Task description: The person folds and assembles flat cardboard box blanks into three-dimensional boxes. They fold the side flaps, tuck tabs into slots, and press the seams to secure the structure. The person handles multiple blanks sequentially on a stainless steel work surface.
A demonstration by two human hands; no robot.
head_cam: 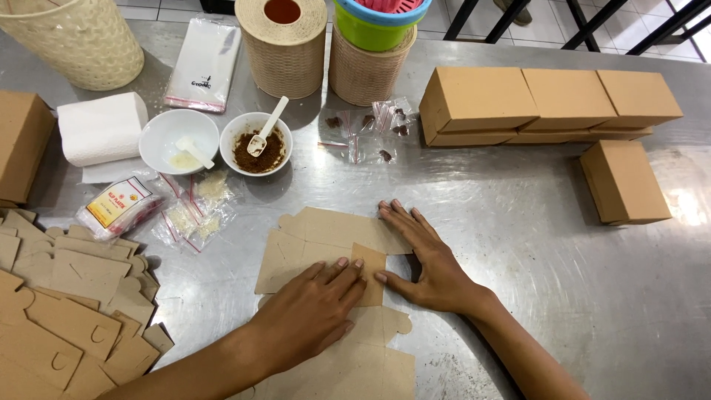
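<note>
A flat brown cardboard box blank (318, 241) lies on the steel table (533, 244) in front of me. My left hand (311, 307) presses flat on its lower middle, fingers together, beside a folded flap (369, 272). My right hand (426, 255) lies spread on the blank's right edge, thumb touching the flap. Neither hand grips anything; both rest palm down on the cardboard.
A pile of flat blanks (67, 311) lies at the left. Folded brown boxes (548, 104) stand at the back right. Two white bowls (179, 141), one with brown powder (257, 152) and a scoop, small filled bags (194, 211), a paper roll (102, 130) and woven baskets (285, 52) sit behind.
</note>
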